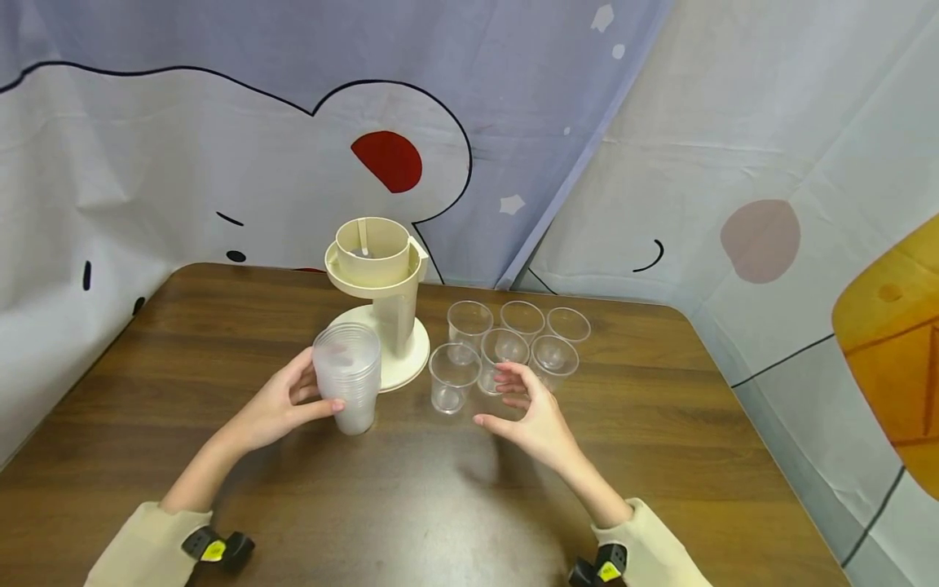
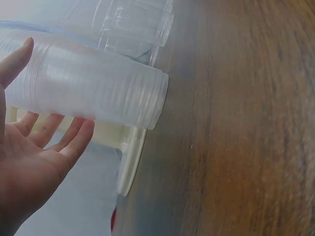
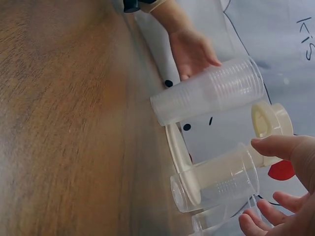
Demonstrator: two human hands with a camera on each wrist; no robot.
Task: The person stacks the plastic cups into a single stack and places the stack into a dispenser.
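My left hand point(image 1: 282, 403) grips a tall stack of clear plastic cups point(image 1: 348, 375), thumb on the near side and fingers on the far side. In the left wrist view the stack point(image 2: 98, 83) lies between thumb and fingertips. Several single clear plastic cups point(image 1: 449, 379) stand upright in two rows to the right. My right hand point(image 1: 535, 424) is beside the front row, fingers spread and slightly bent, with nothing in its grasp. In the right wrist view, a single cup point(image 3: 216, 179) appears just beyond the thumb and fingers.
A cream plastic stand point(image 1: 396, 322) with a round base and an open cylinder on top rises just behind the stack. The wooden table point(image 1: 660, 456) ends at a printed curtain point(image 1: 293, 171) at the back. Dark cameras are strapped to both wrists.
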